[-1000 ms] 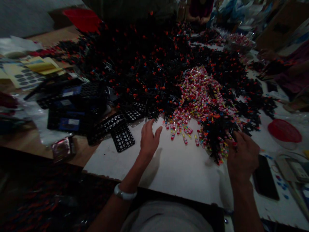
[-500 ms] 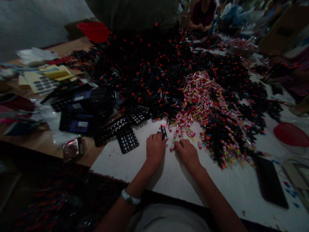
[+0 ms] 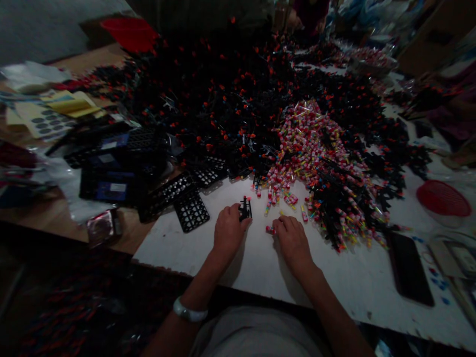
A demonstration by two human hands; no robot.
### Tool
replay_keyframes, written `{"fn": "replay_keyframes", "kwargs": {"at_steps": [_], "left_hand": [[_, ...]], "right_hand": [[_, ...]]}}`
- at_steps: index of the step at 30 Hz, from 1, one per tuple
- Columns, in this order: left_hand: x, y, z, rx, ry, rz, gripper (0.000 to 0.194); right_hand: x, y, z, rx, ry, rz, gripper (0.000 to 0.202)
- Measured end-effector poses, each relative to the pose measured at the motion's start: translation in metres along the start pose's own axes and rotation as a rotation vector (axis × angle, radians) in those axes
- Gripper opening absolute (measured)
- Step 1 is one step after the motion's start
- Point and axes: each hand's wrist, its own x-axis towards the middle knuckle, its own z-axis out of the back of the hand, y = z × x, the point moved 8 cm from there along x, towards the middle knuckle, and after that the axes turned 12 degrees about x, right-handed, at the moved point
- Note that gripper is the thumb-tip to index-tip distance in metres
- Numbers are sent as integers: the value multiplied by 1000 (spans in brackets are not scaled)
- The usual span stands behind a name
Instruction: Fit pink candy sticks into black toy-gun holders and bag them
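My left hand (image 3: 228, 229) is closed on a small black toy gun (image 3: 244, 210) with a pinkish-orange tip, held upright over the white board. A short gap to the right, my right hand (image 3: 292, 239) pinches a small candy tube (image 3: 270, 230); its red and white end sticks out to the left of the fingers. Just beyond both hands lies a heap of similar tubes (image 3: 303, 144) with pink, white and yellow colouring. Behind it spreads a large dark pile of black toy guns (image 3: 208, 99) with orange tips.
Black perforated trays (image 3: 191, 209) lie to the left, by dark packs (image 3: 111, 191) with blue labels. A phone (image 3: 410, 267) and a red round lid or basket (image 3: 443, 198) are on the right. A red basin (image 3: 130, 33) stands at the back left. Another person (image 3: 310, 15) sits at the far side.
My hands have moved slightly apart. The toy gun in my left hand now shows more fully. The whole view has shifted a little.
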Motion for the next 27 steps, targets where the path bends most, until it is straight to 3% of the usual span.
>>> {"fn": "replay_keyframes", "kwargs": {"at_steps": [3,8,11,14,16,20,24,27], "left_hand": [[-5,-8,2,84,10,-17,58],[-3,-11,4,-45,45,-15,38],[-6,-7,-2,-467,72,48,30],[-17,-13,-14,-1016,140,140,31],[-27,-21,-20,-1227,171,177,32],[-41,-32,-24,-1268,263,187,26],[-41,-29,-22,-1251,292,232,23],[-41,-28,-21,-1345,280,312,29]], "right_hand": [[1,10,-11,9,-11,37,25],[-1,7,-18,196,-74,13,20],[-7,-5,-8,562,-136,-131,18],[-13,-10,-16,1020,-65,-383,18],[-17,-8,-22,1198,-41,-493,22],[-14,-10,-15,1132,-99,-435,19],[-11,-11,-6,1060,-24,-273,20],[-18,-21,-5,1108,-21,-347,23]]}}
